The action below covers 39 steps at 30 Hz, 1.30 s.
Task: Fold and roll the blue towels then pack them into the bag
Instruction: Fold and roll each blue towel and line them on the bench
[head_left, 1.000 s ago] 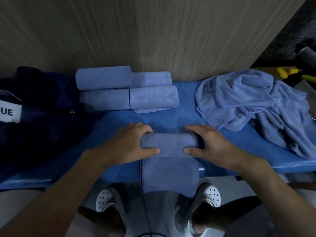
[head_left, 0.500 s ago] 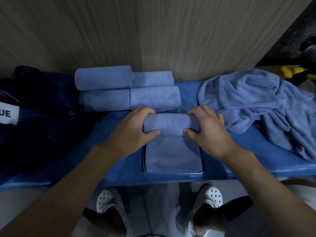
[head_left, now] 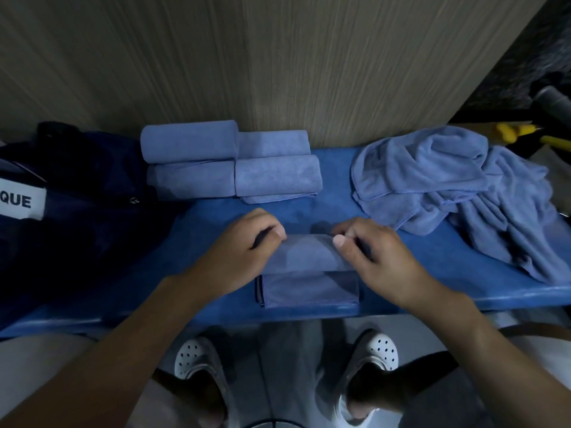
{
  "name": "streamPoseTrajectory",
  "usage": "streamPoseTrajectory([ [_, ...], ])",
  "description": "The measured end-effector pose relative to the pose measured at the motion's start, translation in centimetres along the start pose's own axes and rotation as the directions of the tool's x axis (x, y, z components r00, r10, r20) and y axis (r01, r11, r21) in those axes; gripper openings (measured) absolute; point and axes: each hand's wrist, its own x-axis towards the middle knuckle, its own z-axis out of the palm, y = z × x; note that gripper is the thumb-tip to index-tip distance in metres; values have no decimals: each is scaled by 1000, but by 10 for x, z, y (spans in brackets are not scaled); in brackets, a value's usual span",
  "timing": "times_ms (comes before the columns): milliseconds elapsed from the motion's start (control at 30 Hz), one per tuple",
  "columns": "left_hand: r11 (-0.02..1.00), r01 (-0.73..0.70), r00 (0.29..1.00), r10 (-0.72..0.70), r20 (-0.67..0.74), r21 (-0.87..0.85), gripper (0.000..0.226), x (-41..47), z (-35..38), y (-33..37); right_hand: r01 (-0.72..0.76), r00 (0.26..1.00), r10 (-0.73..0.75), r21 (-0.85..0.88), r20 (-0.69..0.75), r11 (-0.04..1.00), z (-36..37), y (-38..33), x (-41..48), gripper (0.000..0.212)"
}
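1. The left hand [head_left: 244, 251] pinches the far left corner of the folded towel [head_left: 309, 288], thumb against curled fingers.
2. The right hand [head_left: 380, 257] pinches the far right corner in the same way, its thumb tip on top of the cloth.
3. Between the two hands, the towel lies at the near edge of the blue counter [head_left: 309, 217]. Its far part is held up in a loose fold above the flat near part.
4. At 12 o'clock from the hands, four rolled towels [head_left: 276, 176] lie in two rows of two, touching one another, close to the wooden wall [head_left: 278, 72].
5. At 2 o'clock, a pile of loose towels [head_left: 448, 180] is heaped on the counter, apart from the right hand.
6. At 9 o'clock sits the dark bag [head_left: 77, 196], with a white label [head_left: 21, 200] showing the letters "QUE".
7. Beyond the pile, at 1 o'clock, are yellow tools [head_left: 509, 132].
8. At 6 o'clock, below the counter edge, are two white perforated shoes [head_left: 380, 347].
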Motion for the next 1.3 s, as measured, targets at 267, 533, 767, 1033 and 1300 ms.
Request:
streamPoseTrajectory([
  [267,981,51,972,-92,217,189,58,-7,-5,-5,-179,971,189,-80,147,981,-2,4,-8,54],
  [533,985,81,946,-124,301,153,33,-6,-12,-1,-225,909,226,-44,351,973,-14,5,-5,59],
  [767,989,26,992,-44,122,142,49,0,-3,-9,-227,970,228,-12,80,974,-7,5,2,51],
  [1033,975,-56,977,9,212,216,92,-3,-3,-20,-439,897,442,83,-25,895,-3,7,4,34],
  [1300,934,-191,975,143,171,304,72,-8,-5,-12,-510,840,536,454,81,731,-6,2,5,28],
])
